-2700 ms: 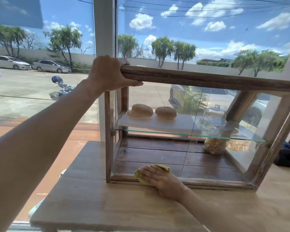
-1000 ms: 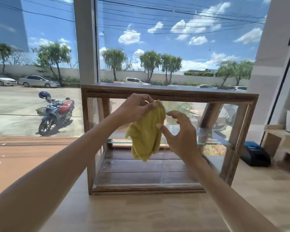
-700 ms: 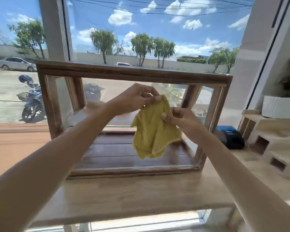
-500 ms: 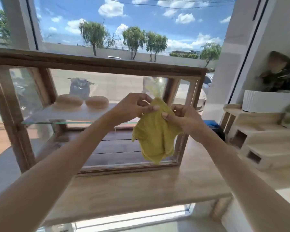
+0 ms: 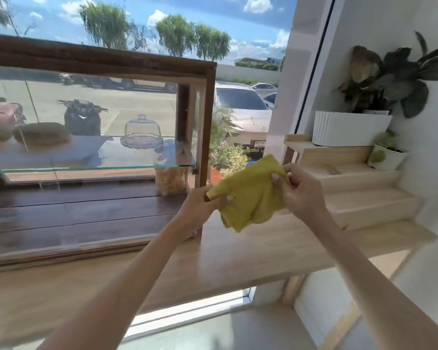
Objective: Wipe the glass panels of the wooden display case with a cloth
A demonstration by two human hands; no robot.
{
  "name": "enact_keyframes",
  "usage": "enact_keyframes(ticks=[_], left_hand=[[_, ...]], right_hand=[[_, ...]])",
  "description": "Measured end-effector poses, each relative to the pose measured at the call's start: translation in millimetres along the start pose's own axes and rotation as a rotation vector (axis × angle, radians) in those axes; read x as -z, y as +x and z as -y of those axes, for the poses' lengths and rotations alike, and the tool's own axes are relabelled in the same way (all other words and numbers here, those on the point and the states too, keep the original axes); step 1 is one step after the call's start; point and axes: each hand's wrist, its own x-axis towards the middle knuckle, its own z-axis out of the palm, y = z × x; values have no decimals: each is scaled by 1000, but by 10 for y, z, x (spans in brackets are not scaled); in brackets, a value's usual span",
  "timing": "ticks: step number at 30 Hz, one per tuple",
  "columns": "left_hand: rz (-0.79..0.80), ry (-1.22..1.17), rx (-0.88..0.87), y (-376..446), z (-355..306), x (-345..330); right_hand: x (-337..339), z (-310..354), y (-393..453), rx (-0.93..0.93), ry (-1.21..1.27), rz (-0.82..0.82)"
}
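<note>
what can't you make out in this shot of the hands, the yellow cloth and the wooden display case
- Head view: left end of the wooden display case is cut off by the frame edge.
- Left hand palm and right hand fingertips are hidden by the yellow-green cloth.
- Contents of the clear bag on the case floor are blurred.
- Smears on the front glass are lost in reflections.

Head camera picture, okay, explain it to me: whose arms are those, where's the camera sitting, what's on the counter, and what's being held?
The camera is worn on a person's head, looking forward and down, so the two bare arms are theirs. No robot here. The left hand and right hand each pinch an edge of a yellow-green cloth, holding it in the air. On the wooden counter stands a wooden display case with glass panels; its glass shelf carries bread rolls and a small glass dome. To the right, stepped wooden shelves hold potted plants.
</note>
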Motion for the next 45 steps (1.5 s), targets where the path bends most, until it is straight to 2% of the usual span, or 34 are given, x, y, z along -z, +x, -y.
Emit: enact_keyframes(ticks=[4,7,9,13,17,19,22,24,27,29,31,34,40,45], left_hand=[[-95,-216,129,10,200,-413],[-237,-315,180,-86,372,-723],[-322,-234,200,-109,570,-860],[-361,72,322,-51,911,-938],[-412,320,362,78,1000,-962],[-426,420,350,114,988,-964],[-398,695,275,100,992,-970],[-398,870,162,93,1005,-986],[-340,922,40,140,967,-1077],[-266,942,69,161,959,-1159],[-150,994,164,138,1014,-1219],[24,1018,306,37,1149,-1206],[12,1051,324,-128,1182,-1045],[-37,1036,323,-178,1188,-1024]], right_hand=[[70,-417,-229,-18,41,10],[25,-650,-407,-11,-3,20],[-55,-804,-500,-101,-14,48],[-254,-1208,-643,-348,-98,227],[-367,-1372,-601,-405,-162,227],[-408,-1376,-526,-421,-210,293],[-448,-1374,-443,-420,-418,356],[-453,-1318,-434,-363,-568,332],[-503,-1263,-420,-175,-550,253],[-577,-1288,-433,-102,-479,301],[-652,-1334,-510,-124,-448,468],[-699,-1404,-642,-183,-536,719],[-623,-1418,-656,-167,-638,761],[-610,-1417,-674,-171,-591,746]])
